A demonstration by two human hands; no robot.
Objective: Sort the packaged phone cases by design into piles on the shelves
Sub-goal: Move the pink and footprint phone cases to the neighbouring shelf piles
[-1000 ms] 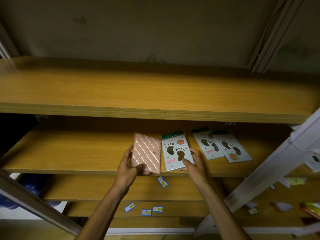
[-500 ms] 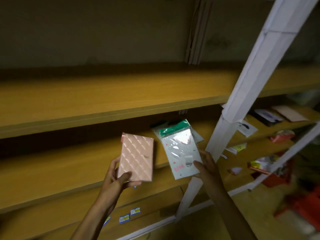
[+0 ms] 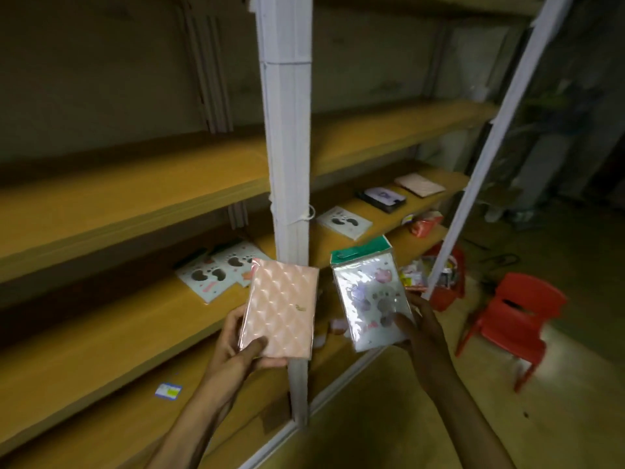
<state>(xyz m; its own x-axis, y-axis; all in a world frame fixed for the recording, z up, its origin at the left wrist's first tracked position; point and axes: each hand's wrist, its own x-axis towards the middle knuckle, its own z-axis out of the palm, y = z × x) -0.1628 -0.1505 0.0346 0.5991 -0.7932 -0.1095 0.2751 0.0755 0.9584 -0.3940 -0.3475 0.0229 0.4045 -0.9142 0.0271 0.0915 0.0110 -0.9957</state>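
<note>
Dim room; red chair on floor

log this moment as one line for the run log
left hand: holds pink quilted packaged case | right hand: holds green-topped paw-print packaged case | both off wooden shelf | matching pink pile far right

My left hand grips a pink quilted phone case and my right hand holds a green-topped paw-print case packet, both upright before the white shelf post. On the wooden shelf lie more paw-print cases. A red plastic chair stands on the floor at right.
</note>
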